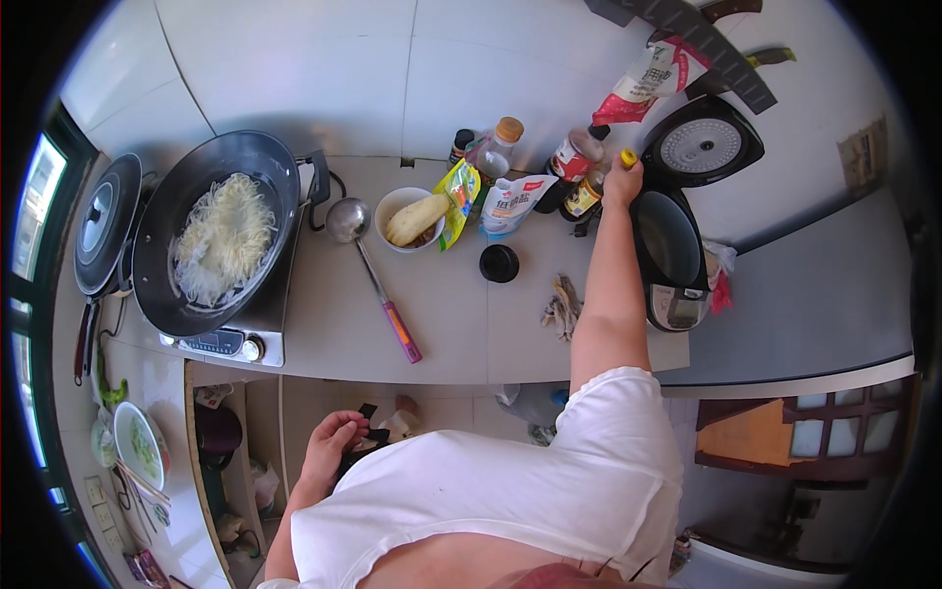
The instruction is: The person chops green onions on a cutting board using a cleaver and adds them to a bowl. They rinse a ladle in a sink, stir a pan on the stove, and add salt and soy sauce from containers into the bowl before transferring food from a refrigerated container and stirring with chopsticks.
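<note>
My right hand (624, 182) is stretched over the counter, its fingers closed around the top of a bottle whose yellow cap (628, 157) shows above them. Most of that bottle is hidden by the hand and forearm. Just left of it stand a sauce bottle with a yellow label (583, 199) and a dark bottle with a red label (575, 156). My left hand (333, 442) hangs in front of the counter edge with curled fingers. A black strip-like thing (368, 411) is at its fingertips; whether it is held is unclear.
White noodles lie in a black wok (158, 272) on an induction cooker (274, 346). A ladle (375, 276), a bowl (390, 243) with a peeled vegetable, a salt bag (511, 205) and a black lid-like piece (499, 263) are on the counter. An open rice cooker (673, 313) stands right of my forearm.
</note>
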`<state>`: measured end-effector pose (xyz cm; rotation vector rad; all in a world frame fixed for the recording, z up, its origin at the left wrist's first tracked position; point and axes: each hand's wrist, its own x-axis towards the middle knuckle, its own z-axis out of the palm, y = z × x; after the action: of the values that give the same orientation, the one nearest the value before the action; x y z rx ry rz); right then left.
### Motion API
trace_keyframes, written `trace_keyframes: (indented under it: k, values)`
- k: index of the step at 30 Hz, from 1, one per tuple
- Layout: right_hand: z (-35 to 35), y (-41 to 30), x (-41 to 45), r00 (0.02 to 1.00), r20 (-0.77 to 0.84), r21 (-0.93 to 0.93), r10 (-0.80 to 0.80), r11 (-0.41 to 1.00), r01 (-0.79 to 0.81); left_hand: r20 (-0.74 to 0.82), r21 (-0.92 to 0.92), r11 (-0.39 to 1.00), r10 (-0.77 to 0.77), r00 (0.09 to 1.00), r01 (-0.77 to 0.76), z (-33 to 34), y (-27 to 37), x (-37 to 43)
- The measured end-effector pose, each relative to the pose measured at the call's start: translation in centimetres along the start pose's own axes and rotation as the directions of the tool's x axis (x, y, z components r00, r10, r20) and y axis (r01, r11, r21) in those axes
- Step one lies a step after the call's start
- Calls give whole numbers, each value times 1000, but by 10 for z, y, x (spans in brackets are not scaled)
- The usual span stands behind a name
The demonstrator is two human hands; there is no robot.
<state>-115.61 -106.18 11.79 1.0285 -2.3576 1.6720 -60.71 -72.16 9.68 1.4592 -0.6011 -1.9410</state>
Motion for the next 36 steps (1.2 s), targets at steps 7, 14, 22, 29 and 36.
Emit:
trace_keyframes:
  k: [7, 14, 22, 29, 36]
  values:
    - [-18, 2, -22, 987, -118, 278, -108, 951, 137, 41, 6, 1000, 5, 999, -5, -3, -5, 6]
    - [-58, -27, -43, 980, 23, 538, -199, 828, 155, 95, 30, 999, -21, 995, 18, 5, -5, 9]
    - [-127, -128, -134, 702, 424, 802, -573, 597, 3, 202, 305, 874, 328, 923, -378, 7, 17, 5]
    - [-145, -218, -270, 248, 658, 750, -711, 591, -296, 478, 398, 168, 801, 360, -902, 65, 153, -35]
    - [-125, -275, -379, -8, 657, 696, -754, 610, -380, 523, 474, -236, 851, 56, -848, 4, 173, -71]
